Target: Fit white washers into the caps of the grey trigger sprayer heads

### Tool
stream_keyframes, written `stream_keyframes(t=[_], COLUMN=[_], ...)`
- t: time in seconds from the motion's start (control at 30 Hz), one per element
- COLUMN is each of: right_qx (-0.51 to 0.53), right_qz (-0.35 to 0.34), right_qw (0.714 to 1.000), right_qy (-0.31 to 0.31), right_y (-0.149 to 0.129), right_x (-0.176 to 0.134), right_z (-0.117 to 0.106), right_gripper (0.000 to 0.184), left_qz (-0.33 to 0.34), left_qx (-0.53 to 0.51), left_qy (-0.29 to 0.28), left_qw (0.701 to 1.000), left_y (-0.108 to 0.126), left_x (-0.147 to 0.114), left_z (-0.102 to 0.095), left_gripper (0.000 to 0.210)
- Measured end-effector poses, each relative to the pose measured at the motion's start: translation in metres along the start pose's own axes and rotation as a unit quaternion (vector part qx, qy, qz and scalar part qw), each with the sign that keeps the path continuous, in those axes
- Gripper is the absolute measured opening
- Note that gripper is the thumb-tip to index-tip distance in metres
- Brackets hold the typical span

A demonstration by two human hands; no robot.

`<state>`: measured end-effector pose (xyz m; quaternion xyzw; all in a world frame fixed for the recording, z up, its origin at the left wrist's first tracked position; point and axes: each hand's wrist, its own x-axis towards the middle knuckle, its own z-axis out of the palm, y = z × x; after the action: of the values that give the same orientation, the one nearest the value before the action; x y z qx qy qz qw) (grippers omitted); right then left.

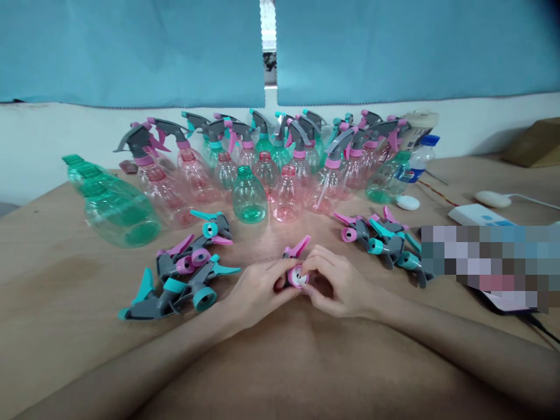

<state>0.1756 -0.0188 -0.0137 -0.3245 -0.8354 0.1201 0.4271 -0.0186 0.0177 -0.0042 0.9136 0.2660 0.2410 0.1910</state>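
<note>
Between my two hands is a grey and pink spray bottle trigger head, its pink collar turned toward me with a white part inside. My left hand closes its thumb and fingers on the collar's left side. From the other side, my right hand pinches the collar's rim with thumb and forefinger. Loose trigger heads in grey, pink and teal lie left of my hands, and more trigger heads lie to the right. Beyond my hands stand an open green bottle and an open pink bottle.
Several spray bottles with heads fitted stand in rows at the back. Green bottles lean at the left. On the right are a blue-capped bottle, a white round lid, a power strip and a pixelated device.
</note>
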Motion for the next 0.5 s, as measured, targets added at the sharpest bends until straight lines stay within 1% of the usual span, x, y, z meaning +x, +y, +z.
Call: stream_keyframes(t=[0.13, 0.23, 0.43, 0.5], right_qx=[-0.024, -0.033, -0.02, -0.02], right_qz=[0.031, 0.039, 0.09, 0.098], right_qw=[0.999, 0.999, 0.994, 0.993], right_qy=[0.012, 0.01, -0.054, -0.064], right_y=[0.0005, 0.0009, 0.0007, 0.0004], right_x=[-0.001, -0.0012, -0.0004, -0.0001], right_z=[-0.0001, -0.0005, -0.0013, -0.0018], right_gripper=[0.014, 0.015, 0.014, 0.013], left_qz=[-0.018, -0.026, -0.037, -0.039], left_qx=[0.008, 0.016, 0.025, 0.024], left_qy=[0.013, 0.025, 0.016, 0.009], left_qw=[1.0, 0.999, 0.999, 0.999], left_y=[0.0013, 0.0012, -0.0018, -0.0019], left_x=[0.0001, -0.0002, -0.0009, -0.0007], left_z=[-0.0001, 0.0004, 0.0019, 0.0017], left_gripper=[0.023, 0.024, 0.024, 0.024])
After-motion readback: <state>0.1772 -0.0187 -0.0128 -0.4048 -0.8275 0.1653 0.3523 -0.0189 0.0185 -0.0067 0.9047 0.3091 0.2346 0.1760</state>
